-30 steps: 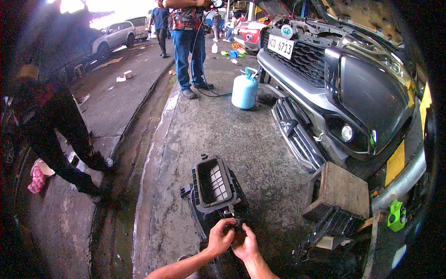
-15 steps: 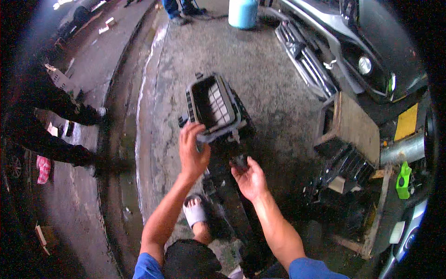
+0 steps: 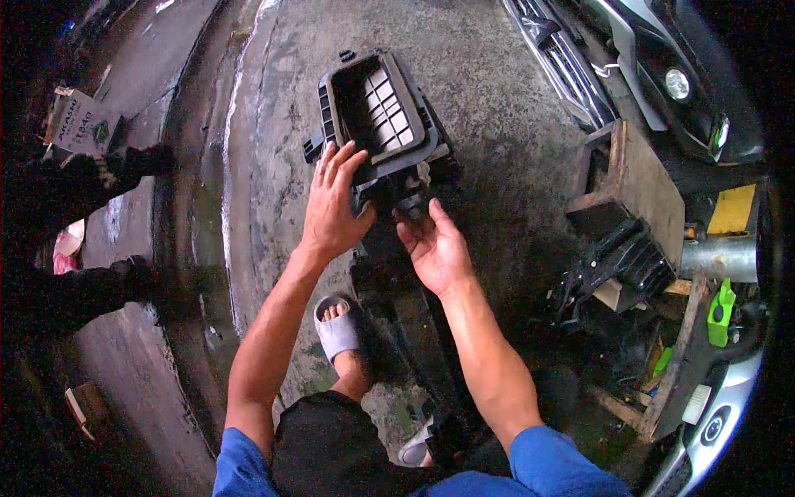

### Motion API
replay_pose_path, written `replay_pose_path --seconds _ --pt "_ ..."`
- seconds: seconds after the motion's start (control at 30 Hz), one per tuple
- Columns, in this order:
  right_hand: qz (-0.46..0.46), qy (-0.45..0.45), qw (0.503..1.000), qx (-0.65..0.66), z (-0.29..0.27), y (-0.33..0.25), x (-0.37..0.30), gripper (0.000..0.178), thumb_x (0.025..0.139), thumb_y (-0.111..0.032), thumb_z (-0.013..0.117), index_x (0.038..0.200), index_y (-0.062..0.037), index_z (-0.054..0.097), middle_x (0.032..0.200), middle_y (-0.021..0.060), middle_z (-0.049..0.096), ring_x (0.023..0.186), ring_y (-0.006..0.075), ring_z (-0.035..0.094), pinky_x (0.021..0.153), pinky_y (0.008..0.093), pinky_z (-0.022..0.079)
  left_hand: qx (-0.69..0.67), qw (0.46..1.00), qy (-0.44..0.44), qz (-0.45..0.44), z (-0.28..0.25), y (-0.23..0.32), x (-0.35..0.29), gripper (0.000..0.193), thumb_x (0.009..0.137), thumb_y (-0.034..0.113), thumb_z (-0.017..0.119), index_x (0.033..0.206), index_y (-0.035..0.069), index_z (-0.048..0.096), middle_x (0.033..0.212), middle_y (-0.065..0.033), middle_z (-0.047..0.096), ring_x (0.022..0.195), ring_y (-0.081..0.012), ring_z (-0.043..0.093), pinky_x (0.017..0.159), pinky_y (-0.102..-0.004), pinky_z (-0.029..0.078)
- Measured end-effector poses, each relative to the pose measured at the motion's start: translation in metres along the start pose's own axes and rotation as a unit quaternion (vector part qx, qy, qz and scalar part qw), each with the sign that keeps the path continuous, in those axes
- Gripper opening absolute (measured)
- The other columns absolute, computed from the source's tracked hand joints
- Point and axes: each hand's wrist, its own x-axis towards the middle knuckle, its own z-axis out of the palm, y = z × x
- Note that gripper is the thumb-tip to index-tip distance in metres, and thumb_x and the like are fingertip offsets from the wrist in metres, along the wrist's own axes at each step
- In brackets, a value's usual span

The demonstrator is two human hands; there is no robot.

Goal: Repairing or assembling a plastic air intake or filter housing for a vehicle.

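Observation:
A black plastic housing (image 3: 421, 124), with a rectangular opening and a pale gridded panel inside, is in front of me, tilted. At its near left corner, my left hand (image 3: 331, 207) has its fingers over the rim and the thumb lower down, gripping the edge. My right hand (image 3: 436, 248) is palm up just below the near side. Its thumb and curled fingers close around a small dark piece there, too dark to name. A long dark object (image 3: 397, 323), in deep shade, runs from under the housing back toward me.
At right stand a wooden box (image 3: 642, 182), a black plastic part (image 3: 625, 261), a metal cylinder (image 3: 725, 257) and a bright green piece (image 3: 721, 313). A chrome grille (image 3: 571, 70) lies near a dark car front (image 3: 691, 74). My sandalled foot (image 3: 339, 327) is below; dark-clothed legs (image 3: 83, 282) extend in at left.
The whole scene, housing and hands included, sits higher in the picture. The blue container and the other legs at the top have left view. Both hands stay at the housing's near side.

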Motion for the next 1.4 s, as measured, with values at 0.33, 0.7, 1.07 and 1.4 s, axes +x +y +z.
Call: replay_pose_path --seconds 0.33,0.7,1.07,1.4 --pt "-0.016 0.027 0.999 0.018 -0.004 0.0 0.008 0.018 0.091 -0.026 0.063 0.099 -0.0093 0.062 0.094 0.0057 0.067 0.085 0.0194 0.065 0.076 0.0349 0.057 -0.035 0.999 -0.006 -0.005 0.003 -0.005 0.0 0.077 0.059 -0.003 0.068 0.132 0.012 0.045 0.143 -0.0128 0.039 0.14 -0.0354 0.025 0.115 -0.0455 0.025" --pt "-0.03 0.024 0.999 0.002 -0.003 0.005 0.016 0.02 0.091 -0.027 0.063 0.099 -0.0083 0.061 0.093 0.0065 0.067 0.083 0.0189 0.065 0.075 0.0336 0.058 -0.049 0.999 0.006 -0.01 0.004 -0.003 -0.001 0.074 0.061 -0.006 0.065 0.131 0.011 0.046 0.142 -0.0139 0.04 0.139 -0.0361 0.026 0.115 -0.0456 0.025" --pt "-0.025 0.04 0.999 -0.007 -0.001 0.007 0.017 0.022 0.091 -0.028 0.063 0.102 -0.0089 0.06 0.093 0.0063 0.066 0.085 0.0198 0.065 0.075 0.0338 0.057 -0.051 0.999 0.012 -0.009 0.005 -0.003 -0.001 0.073 0.062 -0.007 0.063 0.131 0.011 0.046 0.142 -0.0144 0.04 0.139 -0.037 0.025 0.115 -0.0462 0.026" --pt "-0.015 0.043 0.999 -0.017 0.0 0.004 0.018 0.024 0.092 -0.03 0.062 0.103 -0.0087 0.06 0.094 0.0063 0.066 0.08 0.0189 0.065 0.074 0.0321 0.059 -0.05 0.999 0.018 -0.007 0.007 -0.003 -0.001 0.07 0.062 -0.006 0.063 0.128 0.009 0.047 0.141 -0.0153 0.041 0.139 -0.0385 0.025 0.114 -0.0471 0.025"
